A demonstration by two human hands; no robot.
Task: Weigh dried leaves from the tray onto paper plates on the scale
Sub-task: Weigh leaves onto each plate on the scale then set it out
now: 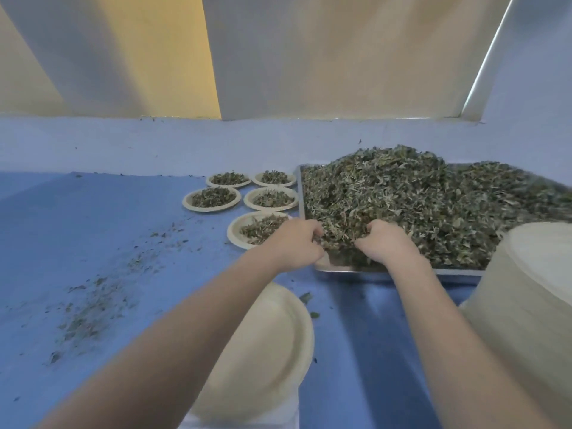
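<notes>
While both my hands dig in the leaves:
left hand (297, 244): fingers curled, grasping leaves (402, 199)
right hand (382, 244): same, clenched round leaves
tray (340, 268): 2 o'clock, heaped
empty plate (266, 351): 6 o'clock
filled plates (212, 198): 11 o'clock

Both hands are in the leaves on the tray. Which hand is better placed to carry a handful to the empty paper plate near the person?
Probably the left hand: it digs into the dried leaves at the tray's near-left corner, almost directly beyond the empty paper plate. The right hand would have to cross over.
</notes>
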